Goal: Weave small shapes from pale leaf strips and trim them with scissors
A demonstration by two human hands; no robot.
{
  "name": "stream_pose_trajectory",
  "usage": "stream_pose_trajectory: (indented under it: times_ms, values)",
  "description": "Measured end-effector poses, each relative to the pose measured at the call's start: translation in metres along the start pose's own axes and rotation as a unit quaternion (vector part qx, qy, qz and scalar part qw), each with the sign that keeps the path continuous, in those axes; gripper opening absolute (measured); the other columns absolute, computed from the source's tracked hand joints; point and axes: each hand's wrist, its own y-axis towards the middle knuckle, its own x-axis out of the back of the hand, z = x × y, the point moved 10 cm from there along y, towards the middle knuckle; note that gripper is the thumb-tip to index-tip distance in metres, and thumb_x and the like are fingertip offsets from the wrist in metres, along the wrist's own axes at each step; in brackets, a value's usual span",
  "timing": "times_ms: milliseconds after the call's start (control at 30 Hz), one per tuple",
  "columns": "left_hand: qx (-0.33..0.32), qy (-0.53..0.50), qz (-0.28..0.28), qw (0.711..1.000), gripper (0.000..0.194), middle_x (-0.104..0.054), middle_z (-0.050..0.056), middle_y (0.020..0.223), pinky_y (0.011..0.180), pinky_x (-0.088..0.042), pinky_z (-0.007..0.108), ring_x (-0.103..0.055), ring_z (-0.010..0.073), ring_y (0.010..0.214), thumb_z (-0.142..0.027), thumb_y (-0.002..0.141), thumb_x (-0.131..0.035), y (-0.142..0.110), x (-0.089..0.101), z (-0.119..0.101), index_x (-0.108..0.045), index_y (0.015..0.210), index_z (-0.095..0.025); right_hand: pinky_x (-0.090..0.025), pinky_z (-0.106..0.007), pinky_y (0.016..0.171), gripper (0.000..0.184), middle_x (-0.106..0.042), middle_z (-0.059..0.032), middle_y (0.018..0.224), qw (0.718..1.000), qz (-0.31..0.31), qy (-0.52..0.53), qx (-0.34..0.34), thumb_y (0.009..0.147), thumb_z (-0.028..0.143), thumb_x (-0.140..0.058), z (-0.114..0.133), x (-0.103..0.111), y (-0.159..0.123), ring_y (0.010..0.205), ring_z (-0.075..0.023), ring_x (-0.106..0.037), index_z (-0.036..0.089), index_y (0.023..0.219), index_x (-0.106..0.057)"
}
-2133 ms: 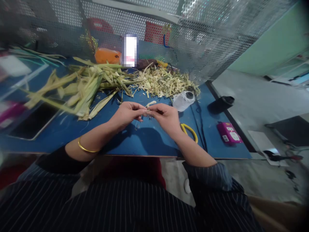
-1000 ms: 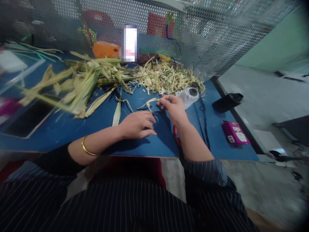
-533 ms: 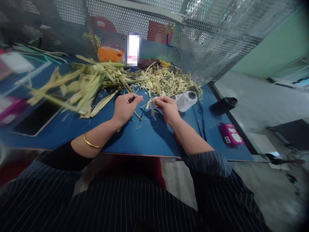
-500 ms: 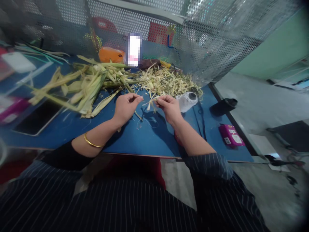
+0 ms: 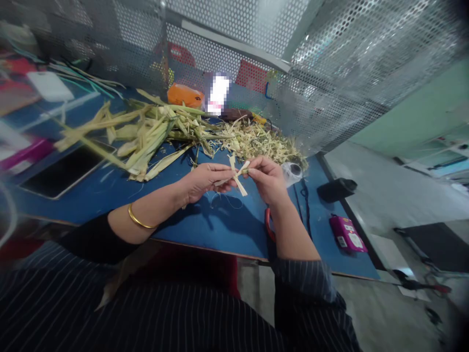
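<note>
Between my two hands is a small star-like piece of pale corn husk strips, its ends fanning out in several directions. My left hand pinches it from the left with thumb and fingers. My right hand closes thumb and forefinger on one of its right-hand ends. A fine loose thread curls on the blue table below. Behind my hands lies a heap of husk shreds. Long husk leaves are piled to its left. A white spool of thread stands beside my right hand.
A dark tablet or phone lies at left. Scissors with a red handle are partly under my right forearm. At right are a black cylinder and a purple packet. An orange bag rests before the perforated metal screen.
My left hand has moved right from an empty pinch and now grips the husk piece too. The piece is turned with its strips spread out. The view has tilted.
</note>
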Motion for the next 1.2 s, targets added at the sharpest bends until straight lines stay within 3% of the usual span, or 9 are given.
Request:
stream_pose_trajectory:
  times_ms: [167,333,500,567,800,967,1200]
  values:
    - [-0.019,0.045,-0.033,0.998,0.026,-0.074,0.005,0.080,0.068,-0.052,0.026,-0.067,0.0127,0.067,-0.041,0.075,-0.074,-0.001,0.004,0.000,-0.076,0.089,-0.019,-0.048,-0.025,0.064,0.012,-0.065,0.0018,0.074,0.999,-0.030,-0.036,-0.004,0.074,0.026,-0.076,-0.006,0.006,-0.008,0.064,-0.0100,-0.058,0.021,0.076,-0.065]
    - [-0.079,0.098,-0.085,0.988,0.022,-0.074,0.006,0.077,0.067,-0.054,0.028,-0.067,0.0140,0.065,-0.036,0.075,-0.074,-0.001,0.012,-0.010,-0.076,0.087,-0.017,-0.049,-0.027,0.065,0.010,-0.064,0.0020,0.070,0.997,-0.044,-0.068,-0.001,0.075,0.026,-0.074,-0.004,0.005,-0.010,0.064,-0.0113,-0.059,0.021,0.076,-0.065]
    - [-0.085,0.094,-0.116,0.985,0.021,-0.074,0.007,0.076,0.067,-0.054,0.028,-0.066,0.0131,0.062,-0.035,0.076,-0.073,-0.002,0.017,-0.013,-0.075,0.084,-0.016,-0.048,-0.027,0.066,0.005,-0.065,0.0000,0.092,0.981,-0.165,-0.090,0.055,0.077,0.023,-0.069,0.012,0.036,-0.014,0.069,-0.0104,-0.058,0.022,0.077,-0.064]
    - [-0.080,0.101,-0.112,0.985,0.022,-0.074,0.007,0.076,0.066,-0.055,0.028,-0.066,0.0134,0.062,-0.036,0.076,-0.073,-0.002,0.016,-0.014,-0.074,0.082,-0.015,-0.049,-0.029,0.073,0.004,-0.064,-0.0008,0.095,0.972,-0.182,-0.123,0.082,0.079,0.023,-0.068,0.021,0.041,-0.017,0.079,-0.0130,-0.060,0.023,0.078,-0.064]
    - [-0.053,0.129,-0.075,0.987,0.020,-0.074,0.007,0.076,0.069,-0.055,0.029,-0.069,0.0153,0.067,-0.033,0.078,-0.071,0.000,0.010,-0.007,-0.073,0.085,-0.014,-0.040,-0.043,0.102,0.004,-0.062,-0.0045,0.108,0.951,-0.016,-0.297,0.087,0.078,0.023,-0.070,0.026,-0.011,-0.018,0.110,-0.0219,-0.056,0.022,0.076,-0.066]
    - [-0.059,0.149,-0.070,0.985,0.020,-0.074,0.007,0.077,0.072,-0.056,0.031,-0.071,0.0170,0.070,-0.032,0.078,-0.069,0.001,0.007,-0.007,-0.073,0.087,-0.014,-0.039,-0.048,0.103,0.007,-0.061,-0.0043,0.110,0.938,-0.033,-0.335,0.083,0.077,0.021,-0.070,0.020,-0.013,-0.019,0.112,-0.0232,-0.056,0.023,0.074,-0.065]
    - [-0.065,0.161,-0.063,0.983,0.021,-0.074,0.009,0.076,0.070,-0.056,0.031,-0.070,0.0176,0.067,-0.033,0.080,-0.067,0.000,0.004,-0.009,-0.074,0.082,-0.013,-0.038,-0.045,0.103,0.010,-0.064,-0.0049,0.107,0.963,-0.058,-0.263,0.015,0.072,0.020,-0.074,0.002,-0.004,-0.019,0.110,-0.0222,-0.059,0.021,0.070,-0.064]
